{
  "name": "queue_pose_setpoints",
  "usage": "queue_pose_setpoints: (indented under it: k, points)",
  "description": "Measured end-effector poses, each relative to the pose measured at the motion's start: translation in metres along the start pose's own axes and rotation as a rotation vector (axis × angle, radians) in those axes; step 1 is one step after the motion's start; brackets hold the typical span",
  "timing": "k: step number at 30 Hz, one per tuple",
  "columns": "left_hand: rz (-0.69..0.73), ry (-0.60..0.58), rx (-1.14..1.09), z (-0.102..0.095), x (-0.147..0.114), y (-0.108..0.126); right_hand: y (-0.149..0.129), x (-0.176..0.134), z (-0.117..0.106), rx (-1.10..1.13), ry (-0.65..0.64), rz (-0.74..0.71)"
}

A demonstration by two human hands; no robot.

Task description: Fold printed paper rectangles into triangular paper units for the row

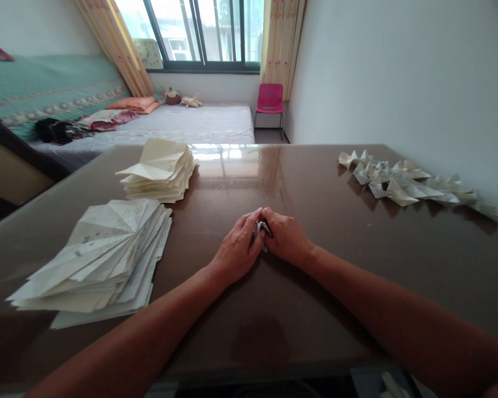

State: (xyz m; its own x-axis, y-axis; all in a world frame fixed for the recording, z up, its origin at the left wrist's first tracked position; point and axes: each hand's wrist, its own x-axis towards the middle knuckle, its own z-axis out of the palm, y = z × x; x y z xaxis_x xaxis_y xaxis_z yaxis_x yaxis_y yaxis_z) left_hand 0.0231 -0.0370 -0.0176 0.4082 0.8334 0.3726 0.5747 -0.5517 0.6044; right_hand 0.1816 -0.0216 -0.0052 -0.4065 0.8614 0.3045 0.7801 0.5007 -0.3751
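A small folded piece of printed paper (pixel 264 227) is held between both hands, low over the middle of the brown glossy table (pixel 307 309). My left hand (pixel 239 243) closes on its left side, thumb toward me. My right hand (pixel 288 235) grips it from the right with bent fingers. The fingertips of both hands meet at the far side of the paper. Most of the folded paper is hidden by the fingers, so its full shape cannot be made out.
Two stacks of creased paper sheets lie on the left, a larger near stack (pixel 103 254) and a farther stack (pixel 161 171). Several folded paper pieces (pixel 398 179) sit in a group at the far right. Beyond the table are a bed (pixel 219 121) and a pink chair (pixel 270 99).
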Motion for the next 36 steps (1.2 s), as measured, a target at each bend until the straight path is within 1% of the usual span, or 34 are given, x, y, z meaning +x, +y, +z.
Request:
queue_pose_setpoints:
  k: [3, 8, 10, 13, 16, 20, 24, 27, 32, 36]
  points:
    - [-0.022, 0.019, 0.044, 0.000, 0.001, -0.002, -0.002, -0.002, 0.003, 0.013, -0.026, -0.014]
    - [-0.048, -0.010, 0.061, -0.001, 0.001, -0.006, -0.001, -0.002, 0.005, 0.086, -0.018, -0.062]
    - [-0.059, -0.012, 0.077, -0.003, 0.002, -0.007, 0.000, -0.002, 0.005, 0.091, -0.029, -0.055]
    - [-0.113, -0.018, 0.170, -0.006, 0.003, -0.008, 0.004, -0.001, 0.002, 0.063, -0.071, -0.003]
    - [-0.130, -0.068, 0.307, -0.009, 0.003, -0.006, 0.008, -0.002, -0.002, 0.030, -0.108, 0.021]
    - [-0.102, -0.118, 0.414, -0.014, 0.001, -0.003, 0.013, -0.003, -0.009, 0.024, -0.153, -0.029]
    - [-0.066, -0.149, 0.464, -0.023, -0.002, -0.003, 0.020, -0.001, -0.020, 0.036, -0.231, -0.190]
    - [-0.001, -0.193, 0.485, -0.030, -0.006, -0.004, 0.028, 0.001, -0.027, 0.070, -0.279, -0.290]
    - [0.136, -0.213, 0.539, -0.036, -0.009, -0.008, 0.039, 0.003, -0.035, 0.120, -0.312, -0.334]
    - [0.194, -0.211, 0.547, -0.035, -0.010, -0.008, 0.040, 0.004, -0.036, 0.142, -0.330, -0.344]
